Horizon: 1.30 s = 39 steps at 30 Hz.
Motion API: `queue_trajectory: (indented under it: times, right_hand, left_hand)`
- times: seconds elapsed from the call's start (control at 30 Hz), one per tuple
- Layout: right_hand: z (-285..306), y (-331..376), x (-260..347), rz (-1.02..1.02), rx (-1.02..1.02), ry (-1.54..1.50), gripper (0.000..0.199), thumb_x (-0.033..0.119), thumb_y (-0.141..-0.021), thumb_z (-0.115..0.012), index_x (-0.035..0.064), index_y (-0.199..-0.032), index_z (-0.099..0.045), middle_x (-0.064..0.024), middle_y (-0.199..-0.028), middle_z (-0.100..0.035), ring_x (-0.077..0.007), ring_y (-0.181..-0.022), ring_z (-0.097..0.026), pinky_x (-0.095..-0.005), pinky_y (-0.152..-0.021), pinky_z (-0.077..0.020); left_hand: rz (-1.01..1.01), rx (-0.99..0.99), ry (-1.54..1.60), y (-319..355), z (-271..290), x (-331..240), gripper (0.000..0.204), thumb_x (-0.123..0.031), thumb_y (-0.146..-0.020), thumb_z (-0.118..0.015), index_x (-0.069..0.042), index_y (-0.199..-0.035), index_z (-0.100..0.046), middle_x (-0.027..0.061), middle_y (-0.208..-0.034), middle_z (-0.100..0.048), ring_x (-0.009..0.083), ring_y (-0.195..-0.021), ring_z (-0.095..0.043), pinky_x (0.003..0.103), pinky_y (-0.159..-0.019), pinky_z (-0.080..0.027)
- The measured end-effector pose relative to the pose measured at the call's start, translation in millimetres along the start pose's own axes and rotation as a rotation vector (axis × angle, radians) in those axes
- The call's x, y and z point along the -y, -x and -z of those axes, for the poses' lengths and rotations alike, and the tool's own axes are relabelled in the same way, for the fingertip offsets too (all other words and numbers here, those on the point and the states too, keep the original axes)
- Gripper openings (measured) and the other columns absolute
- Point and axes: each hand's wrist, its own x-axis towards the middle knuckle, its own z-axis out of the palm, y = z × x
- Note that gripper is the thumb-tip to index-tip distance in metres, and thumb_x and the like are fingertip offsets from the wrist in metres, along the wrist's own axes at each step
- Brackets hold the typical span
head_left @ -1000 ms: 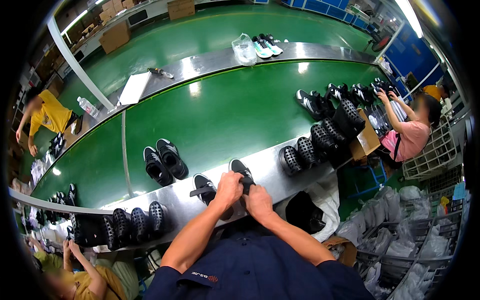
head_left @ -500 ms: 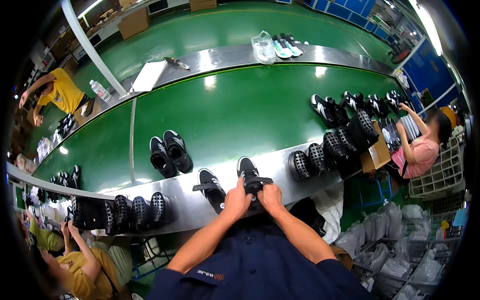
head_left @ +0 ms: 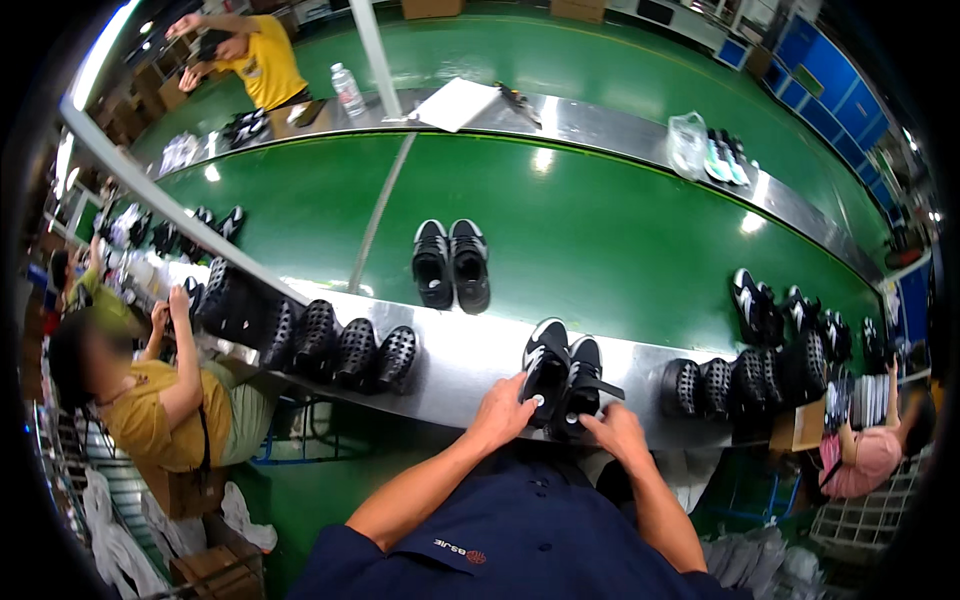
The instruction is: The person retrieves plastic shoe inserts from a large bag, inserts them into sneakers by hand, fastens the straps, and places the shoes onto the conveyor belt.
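Observation:
Two black sneakers with white trim stand side by side on the steel ledge (head_left: 470,350) in front of me. My left hand (head_left: 506,408) grips the heel of the left sneaker (head_left: 545,366). My right hand (head_left: 612,432) holds the heel of the right sneaker (head_left: 583,383), whose black strap sticks out to the right. Another pair of black sneakers (head_left: 451,264) rests on the green conveyor belt (head_left: 600,240) beyond the ledge.
Rows of black shoes stand on edge along the ledge at left (head_left: 340,345) and right (head_left: 730,380). Seated workers are at left (head_left: 150,400), far right (head_left: 865,455) and far side (head_left: 250,55). A white sheet (head_left: 455,103), a bottle (head_left: 347,90) and light sneakers (head_left: 720,155) lie on the far ledge.
The view has swung left. The two sneakers under my hands now stand together as a pair; earlier the left one lay apart. Both hands sit at the heels.

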Motion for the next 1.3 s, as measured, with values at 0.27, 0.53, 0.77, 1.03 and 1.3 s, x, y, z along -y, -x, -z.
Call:
queue_trajectory:
  times: [0.27,0.53,0.77,1.03,1.3]
  right_hand:
    - [35.6,62.0,28.0,-0.011,0.223,-0.117,0.044,0.041,-0.085,-0.07,-0.0016,-0.074,-0.065,-0.017,-0.072,-0.069,-0.0318,-0.071,-0.068,-0.0411,-0.068,-0.0513]
    - [30.0,63.9,95.6,0.122,0.199,-0.203,0.04,0.037,-0.089,-0.068,-0.0018,-0.08,-0.062,-0.0135,-0.067,-0.066,-0.0291,-0.063,-0.064,-0.0383,-0.064,-0.0497]
    - [-9.4,63.4,137.2,0.093,0.478,-1.436,0.031,0.023,-0.1,-0.06,0.0036,-0.124,-0.052,-0.0083,-0.116,-0.061,-0.0166,-0.1,-0.062,-0.0333,-0.082,-0.0549]
    - [14.4,78.1,93.8,0.061,0.667,-0.904,0.05,0.036,-0.09,-0.065,0.0032,-0.125,-0.053,-0.0027,-0.101,-0.063,-0.0144,-0.084,-0.06,-0.0281,-0.068,-0.0477]
    - [18.8,99.6,93.6,0.378,-0.135,0.066,0.044,0.041,-0.088,-0.069,-0.0012,-0.089,-0.055,-0.0231,-0.073,-0.067,-0.0417,-0.068,-0.067,-0.0498,-0.058,-0.052]
  left_hand:
    - [-0.1,-0.954,-0.772,73.1,163.1,8.0,0.035,-0.02,-0.081,-0.076,-0.003,-0.108,-0.063,0.0134,-0.094,-0.056,0.0345,-0.088,-0.055,0.044,-0.076,-0.048]
    - [-0.155,-0.966,-0.788,70.6,184.1,1.5,0.043,-0.012,-0.072,-0.083,0.0,-0.109,-0.065,0.013,-0.101,-0.056,0.0337,-0.092,-0.055,0.043,-0.078,-0.049]
    - [-0.649,-0.426,-0.344,68.6,93.9,-82.6,0.041,-0.015,-0.069,-0.085,-0.003,-0.104,-0.067,0.0118,-0.097,-0.059,0.0299,-0.088,-0.057,0.039,-0.073,-0.049]
    - [-0.08,0.104,0.503,13.1,49.0,-64.3,0.031,-0.019,-0.086,-0.074,0.0,-0.11,-0.066,0.0076,-0.098,-0.064,0.0129,-0.083,-0.057,0.028,-0.072,-0.048]
    - [0.277,-0.082,0.483,-1.7,8.2,-63.1,0.021,-0.015,-0.084,-0.073,-0.001,-0.098,-0.067,0.0046,-0.073,-0.064,0.0139,-0.063,-0.056,0.032,-0.06,-0.047]
